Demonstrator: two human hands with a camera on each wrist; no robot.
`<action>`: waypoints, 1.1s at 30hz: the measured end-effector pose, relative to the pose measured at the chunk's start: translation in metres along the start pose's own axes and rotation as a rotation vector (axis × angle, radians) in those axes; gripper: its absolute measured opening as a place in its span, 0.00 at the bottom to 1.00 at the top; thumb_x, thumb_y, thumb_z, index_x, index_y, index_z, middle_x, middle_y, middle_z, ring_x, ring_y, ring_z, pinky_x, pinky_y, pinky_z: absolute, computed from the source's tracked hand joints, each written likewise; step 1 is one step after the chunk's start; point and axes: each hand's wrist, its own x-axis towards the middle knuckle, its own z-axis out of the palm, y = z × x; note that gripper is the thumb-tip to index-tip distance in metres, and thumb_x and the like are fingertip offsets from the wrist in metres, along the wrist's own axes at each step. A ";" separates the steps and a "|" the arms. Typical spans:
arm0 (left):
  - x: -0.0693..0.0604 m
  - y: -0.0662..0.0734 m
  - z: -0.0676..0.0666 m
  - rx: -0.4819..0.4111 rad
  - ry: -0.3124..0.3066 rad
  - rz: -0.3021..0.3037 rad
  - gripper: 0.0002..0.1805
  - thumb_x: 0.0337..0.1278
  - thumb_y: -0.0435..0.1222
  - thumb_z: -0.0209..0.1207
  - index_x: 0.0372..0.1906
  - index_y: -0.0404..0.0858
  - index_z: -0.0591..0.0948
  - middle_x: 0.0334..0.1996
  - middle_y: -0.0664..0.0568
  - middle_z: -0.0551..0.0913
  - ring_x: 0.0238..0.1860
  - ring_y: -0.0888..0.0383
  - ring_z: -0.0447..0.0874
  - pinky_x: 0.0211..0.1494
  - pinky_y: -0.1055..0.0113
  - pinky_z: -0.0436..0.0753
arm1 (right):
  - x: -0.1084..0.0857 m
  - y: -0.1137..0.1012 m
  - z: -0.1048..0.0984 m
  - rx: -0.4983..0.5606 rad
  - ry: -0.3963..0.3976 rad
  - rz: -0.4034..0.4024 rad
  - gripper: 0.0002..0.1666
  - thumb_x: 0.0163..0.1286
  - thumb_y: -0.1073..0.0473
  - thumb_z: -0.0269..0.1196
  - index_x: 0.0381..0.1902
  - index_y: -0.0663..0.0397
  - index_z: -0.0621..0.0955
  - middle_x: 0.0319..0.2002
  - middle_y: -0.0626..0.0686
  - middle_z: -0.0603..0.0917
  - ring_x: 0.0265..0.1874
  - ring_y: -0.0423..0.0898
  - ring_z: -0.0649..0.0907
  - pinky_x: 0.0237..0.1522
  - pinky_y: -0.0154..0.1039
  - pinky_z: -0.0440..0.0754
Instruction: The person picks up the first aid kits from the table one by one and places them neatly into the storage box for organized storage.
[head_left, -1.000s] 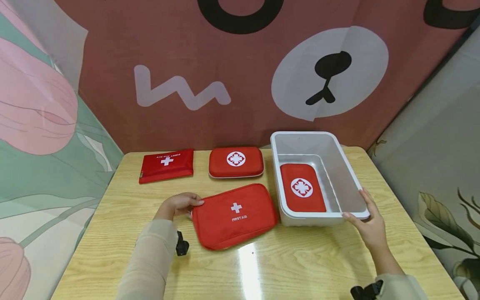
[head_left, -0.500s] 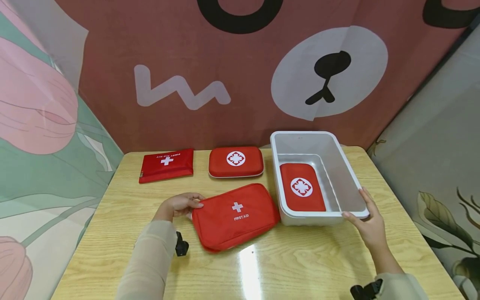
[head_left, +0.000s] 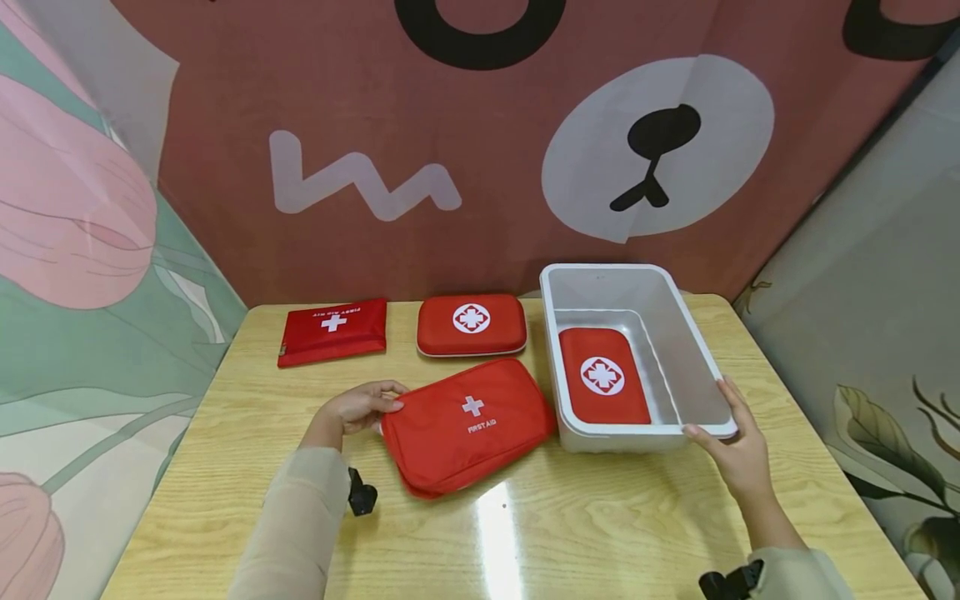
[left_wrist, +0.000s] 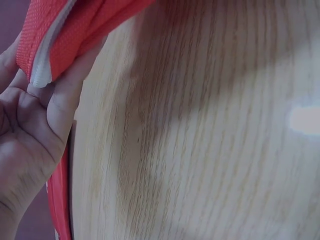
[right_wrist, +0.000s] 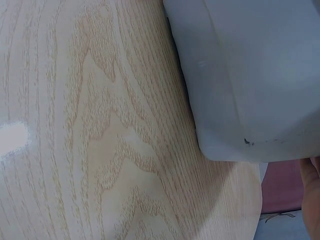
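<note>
Left grip (head_left: 363,408) was closed in a pinch on the near end of the red pouch (head_left: 467,442), thumb over the top and fingers beneath, beside the white zip (left_wrist: 42,74). With twelve at the back of the counter (head_left: 600,533), the pouch's body stretched from that grip at about three o'clock. Its long axis tilted from eight toward two, so its far end pointed at the white tub (head_left: 637,430) and came right up to the tub's front left corner; whether the two touched could not be told. The gripped end looked raised off the counter; how the far end was borne was unclear.

Right grip (head_left: 731,454) held the tub's front right corner, thumb on the front rim and fingers round the side. From there the pouch was at nine o'clock, well apart, so the left was clearly the nearer. The tub's own length ran roughly eleven to five, across the pouch's line, and a red case (head_left: 603,377) lay lengthwise along its left side. From the left grip, a hard case (head_left: 472,325) sat at two and a small packet (head_left: 332,332) at eleven.
</note>
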 end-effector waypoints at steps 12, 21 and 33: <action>-0.007 -0.001 0.001 -0.028 0.025 0.070 0.12 0.58 0.26 0.44 0.47 0.37 0.65 0.34 0.51 0.78 0.27 0.58 0.79 0.27 0.67 0.78 | 0.000 -0.001 0.000 -0.016 0.005 0.001 0.44 0.49 0.79 0.59 0.63 0.59 0.57 0.65 0.51 0.50 0.58 0.41 0.57 0.44 0.17 0.65; -0.013 -0.004 0.000 -0.095 -0.032 0.198 0.12 0.59 0.24 0.40 0.45 0.40 0.67 0.35 0.52 0.79 0.28 0.58 0.80 0.27 0.66 0.79 | 0.000 -0.001 0.000 -0.025 0.001 0.001 0.43 0.50 0.78 0.59 0.63 0.59 0.56 0.65 0.52 0.49 0.59 0.42 0.56 0.45 0.17 0.64; -0.016 0.003 0.009 -0.138 0.050 0.319 0.15 0.59 0.22 0.38 0.44 0.41 0.69 0.31 0.53 0.78 0.25 0.60 0.78 0.24 0.72 0.76 | 0.000 -0.001 0.000 -0.042 -0.001 0.005 0.44 0.50 0.77 0.60 0.63 0.59 0.56 0.65 0.54 0.49 0.58 0.41 0.58 0.44 0.17 0.64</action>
